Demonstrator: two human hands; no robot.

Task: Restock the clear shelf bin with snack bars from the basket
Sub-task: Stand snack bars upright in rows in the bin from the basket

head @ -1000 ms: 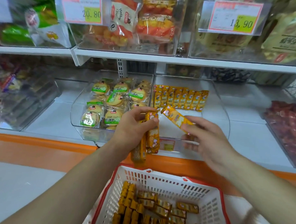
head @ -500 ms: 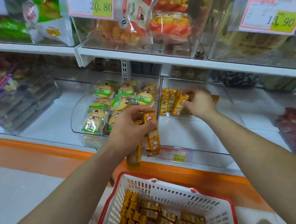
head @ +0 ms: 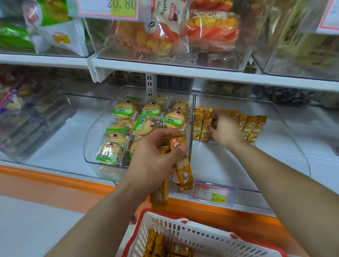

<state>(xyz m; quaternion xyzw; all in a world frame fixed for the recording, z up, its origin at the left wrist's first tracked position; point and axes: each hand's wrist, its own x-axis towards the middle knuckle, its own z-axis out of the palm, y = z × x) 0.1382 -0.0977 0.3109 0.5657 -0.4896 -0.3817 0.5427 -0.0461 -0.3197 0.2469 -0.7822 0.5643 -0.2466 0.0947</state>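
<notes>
Orange snack bars line the clear bin, right hand pinching one in; spares gripped by left hand should go next.

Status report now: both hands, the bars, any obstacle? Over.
Left hand grips spare bars above basket. Right hand in bin, at the row; grip unclear. Nothing blocks the bin.
</notes>
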